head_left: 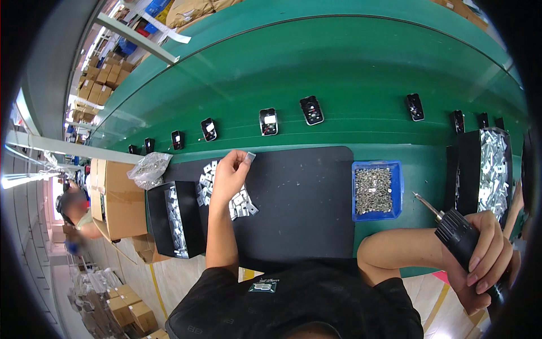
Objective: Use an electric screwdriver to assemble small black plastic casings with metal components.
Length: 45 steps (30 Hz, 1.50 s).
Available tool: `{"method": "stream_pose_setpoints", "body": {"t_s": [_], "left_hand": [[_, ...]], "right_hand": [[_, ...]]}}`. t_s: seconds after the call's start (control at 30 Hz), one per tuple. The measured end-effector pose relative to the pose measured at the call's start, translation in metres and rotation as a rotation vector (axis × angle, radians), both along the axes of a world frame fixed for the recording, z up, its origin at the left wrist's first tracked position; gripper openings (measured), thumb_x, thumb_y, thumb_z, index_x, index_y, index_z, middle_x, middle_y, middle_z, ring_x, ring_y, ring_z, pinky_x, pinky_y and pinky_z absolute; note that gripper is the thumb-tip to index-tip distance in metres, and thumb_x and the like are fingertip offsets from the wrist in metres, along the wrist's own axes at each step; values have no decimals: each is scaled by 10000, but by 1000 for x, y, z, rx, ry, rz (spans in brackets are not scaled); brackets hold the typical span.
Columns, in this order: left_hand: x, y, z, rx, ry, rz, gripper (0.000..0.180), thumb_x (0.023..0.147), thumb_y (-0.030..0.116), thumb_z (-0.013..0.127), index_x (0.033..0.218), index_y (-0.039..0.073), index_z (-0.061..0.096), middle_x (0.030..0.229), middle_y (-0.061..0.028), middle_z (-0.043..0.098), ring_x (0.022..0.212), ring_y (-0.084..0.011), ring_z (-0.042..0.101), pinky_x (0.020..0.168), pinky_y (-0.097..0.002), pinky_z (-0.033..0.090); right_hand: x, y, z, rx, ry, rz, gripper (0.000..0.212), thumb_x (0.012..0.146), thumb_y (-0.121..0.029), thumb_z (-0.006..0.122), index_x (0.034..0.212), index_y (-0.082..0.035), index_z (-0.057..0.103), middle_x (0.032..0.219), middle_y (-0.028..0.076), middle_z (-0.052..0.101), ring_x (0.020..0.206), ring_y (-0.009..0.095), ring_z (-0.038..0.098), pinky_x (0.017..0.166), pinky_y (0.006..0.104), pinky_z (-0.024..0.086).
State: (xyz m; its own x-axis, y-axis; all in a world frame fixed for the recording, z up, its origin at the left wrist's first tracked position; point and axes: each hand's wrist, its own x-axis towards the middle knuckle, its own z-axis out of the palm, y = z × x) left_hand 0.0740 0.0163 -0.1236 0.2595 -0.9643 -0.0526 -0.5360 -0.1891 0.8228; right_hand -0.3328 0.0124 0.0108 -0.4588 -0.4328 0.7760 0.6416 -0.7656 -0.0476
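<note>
My left hand (230,174) is closed over the far left part of the black mat (299,209), pinching a small pale metal plate (250,156) between thumb and fingertips. Beneath and beside that wrist lies a loose pile of similar silvery plates (241,204). Out to the right, my right hand (486,257) wraps around a black electric screwdriver (458,234), its thin bit pointing up and left. The bit's tip is apart from everything, right of a blue tray (399,192) full of small metal screws (372,191).
Beyond the mat, a green conveyor belt (361,73) carries several dark device housings (311,110). Black bins of metal plates stand left (195,226) and right (467,169). Near the left bin are a clear bag (151,168) and a cardboard box (127,198). Another person's arm (515,209) shows far right.
</note>
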Motion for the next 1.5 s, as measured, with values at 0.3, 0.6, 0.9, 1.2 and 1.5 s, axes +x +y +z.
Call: {"method": "stream_pose_setpoints", "body": {"t_s": [0.3, 0.6, 0.9, 1.2, 1.5], "left_hand": [[-75, -98, 22, -128, -156, -106, 154, 767, 116, 690, 826, -19, 648, 680, -85, 645, 587, -118, 587, 566, -250, 465], [-89, -139, -13, -133, -397, -243, 140, 726, 192, 718, 773, 67, 675, 858, -137, 631, 864, -274, 584, 775, -392, 442], [-95, -145, -23, -144, -534, -98, 275, 736, 207, 714, 986, 118, 640, 888, -64, 682, 880, -241, 623, 804, -397, 385], [-83, -137, -20, -175, -521, -254, 462, 719, 172, 664, 1165, 113, 561, 1076, -98, 638, 1080, -274, 540, 940, -466, 300], [-90, -121, -4, -175, -691, -414, 811, 634, 259, 749, 1340, 48, 410, 1169, -157, 574, 1166, -299, 479, 1015, -506, 265]], "right_hand": [[2, -2, 2, 3, 2, -91, 402, 616, -220, 739, 936, -98, 529, 562, -67, 556, 410, 19, 526, 486, 127, 481], [-3, -1, 0, -24, 64, -44, 454, 580, -146, 768, 957, -92, 523, 579, -51, 562, 444, 31, 546, 501, 138, 509], [-3, -3, -7, -80, 17, 5, 457, 585, -107, 766, 961, -76, 508, 581, -44, 562, 442, 38, 550, 493, 141, 511], [19, 0, 7, -25, -228, -195, 461, 586, -89, 770, 950, -81, 488, 579, -56, 550, 452, 35, 545, 520, 150, 514], [14, 1, 7, 6, 40, -78, 441, 596, -90, 757, 949, -86, 492, 586, -22, 571, 475, 61, 572, 527, 181, 533]]}}
